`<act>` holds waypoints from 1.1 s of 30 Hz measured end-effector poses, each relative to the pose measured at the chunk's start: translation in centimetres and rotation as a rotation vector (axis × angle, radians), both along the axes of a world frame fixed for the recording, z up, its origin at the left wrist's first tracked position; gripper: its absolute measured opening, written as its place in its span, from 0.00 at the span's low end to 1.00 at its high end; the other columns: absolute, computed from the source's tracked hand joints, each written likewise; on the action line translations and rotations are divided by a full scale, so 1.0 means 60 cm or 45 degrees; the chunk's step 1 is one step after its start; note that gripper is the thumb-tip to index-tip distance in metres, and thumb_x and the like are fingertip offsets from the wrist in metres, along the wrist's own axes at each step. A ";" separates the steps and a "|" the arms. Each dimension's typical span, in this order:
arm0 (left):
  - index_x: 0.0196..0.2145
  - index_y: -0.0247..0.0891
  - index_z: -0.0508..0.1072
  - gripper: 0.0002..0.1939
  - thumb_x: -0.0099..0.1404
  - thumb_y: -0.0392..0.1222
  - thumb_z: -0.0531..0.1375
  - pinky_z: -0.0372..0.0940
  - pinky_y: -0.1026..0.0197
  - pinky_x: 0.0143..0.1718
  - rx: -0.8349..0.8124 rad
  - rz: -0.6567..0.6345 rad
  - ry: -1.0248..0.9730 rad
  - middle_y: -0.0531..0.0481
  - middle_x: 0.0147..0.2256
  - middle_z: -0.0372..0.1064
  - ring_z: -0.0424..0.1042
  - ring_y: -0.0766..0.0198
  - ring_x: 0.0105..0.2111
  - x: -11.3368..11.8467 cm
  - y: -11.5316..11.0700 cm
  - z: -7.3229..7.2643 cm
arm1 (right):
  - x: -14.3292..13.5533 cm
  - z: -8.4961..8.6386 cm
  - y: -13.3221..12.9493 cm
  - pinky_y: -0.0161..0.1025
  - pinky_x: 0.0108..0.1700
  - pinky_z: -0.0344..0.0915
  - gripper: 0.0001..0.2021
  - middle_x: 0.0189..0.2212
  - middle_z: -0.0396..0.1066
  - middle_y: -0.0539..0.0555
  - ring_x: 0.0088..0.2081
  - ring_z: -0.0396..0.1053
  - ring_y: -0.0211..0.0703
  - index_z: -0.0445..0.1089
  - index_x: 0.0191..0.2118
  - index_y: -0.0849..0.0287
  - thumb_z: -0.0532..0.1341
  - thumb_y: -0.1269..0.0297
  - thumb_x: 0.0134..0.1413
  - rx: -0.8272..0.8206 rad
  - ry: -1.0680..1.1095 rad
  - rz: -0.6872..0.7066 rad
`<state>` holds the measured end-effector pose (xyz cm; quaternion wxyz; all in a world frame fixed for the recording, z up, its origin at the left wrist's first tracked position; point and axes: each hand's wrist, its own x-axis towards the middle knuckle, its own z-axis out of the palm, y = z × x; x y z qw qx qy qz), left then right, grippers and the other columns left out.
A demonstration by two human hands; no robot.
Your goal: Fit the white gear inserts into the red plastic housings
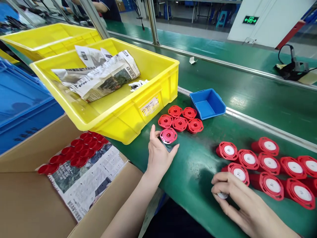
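Note:
My left hand is around a round red part with a flanged rim. Its thumb and fingers are spread, with gaps showing between the fingertips and the rim. Just beyond that part, several similar red parts stand in a cluster, dark red at their centres. My right hand pinches a small whitish disc, mostly covered by the fingers. Close to it are several red cup-shaped parts with white round faces, one partly behind the right hand.
A yellow bin holds crumpled newspaper and small white pieces. Beside the cluster sits a small blue tray. At lower left, a cardboard box contains red parts on newspaper. Blue crates stand at left; a person is behind.

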<state>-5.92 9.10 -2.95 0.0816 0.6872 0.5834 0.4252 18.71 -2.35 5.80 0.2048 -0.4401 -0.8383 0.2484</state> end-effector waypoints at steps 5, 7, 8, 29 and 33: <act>0.69 0.34 0.38 0.48 0.64 0.41 0.66 0.69 0.44 0.52 -0.035 -0.002 0.007 0.35 0.50 0.69 0.73 0.48 0.50 0.006 0.007 0.002 | 0.000 -0.001 -0.004 0.27 0.45 0.71 0.05 0.45 0.69 0.54 0.45 0.74 0.36 0.63 0.49 0.51 0.55 0.63 0.71 -0.087 -0.018 -0.006; 0.69 0.35 0.40 0.46 0.64 0.41 0.65 0.69 0.44 0.52 -0.052 -0.019 0.002 0.36 0.50 0.70 0.74 0.48 0.50 0.009 0.008 0.005 | -0.001 -0.004 -0.006 0.27 0.46 0.71 0.05 0.45 0.70 0.53 0.45 0.74 0.36 0.63 0.49 0.49 0.55 0.63 0.71 -0.117 -0.026 0.014; 0.68 0.35 0.41 0.45 0.64 0.41 0.65 0.69 0.44 0.52 -0.071 -0.030 -0.006 0.36 0.50 0.71 0.74 0.48 0.50 0.010 0.008 0.007 | -0.001 -0.006 -0.007 0.28 0.46 0.71 0.05 0.46 0.70 0.52 0.46 0.74 0.36 0.63 0.50 0.48 0.56 0.63 0.71 -0.136 -0.030 0.027; 0.71 0.41 0.37 0.51 0.63 0.39 0.68 0.68 0.44 0.55 -0.357 -0.986 -0.071 0.40 0.52 0.71 0.73 0.51 0.51 0.072 -0.128 0.027 | 0.007 -0.003 0.006 0.43 0.52 0.72 0.13 0.50 0.69 0.59 0.51 0.70 0.45 0.61 0.57 0.54 0.55 0.69 0.70 -0.116 0.036 -0.114; 0.71 0.43 0.37 0.49 0.65 0.39 0.66 0.68 0.45 0.54 -0.377 -0.987 -0.086 0.41 0.52 0.71 0.73 0.52 0.51 0.071 -0.127 0.029 | -0.002 -0.005 0.008 0.43 0.49 0.74 0.12 0.49 0.71 0.58 0.49 0.72 0.45 0.61 0.56 0.55 0.55 0.69 0.70 -0.085 0.005 -0.111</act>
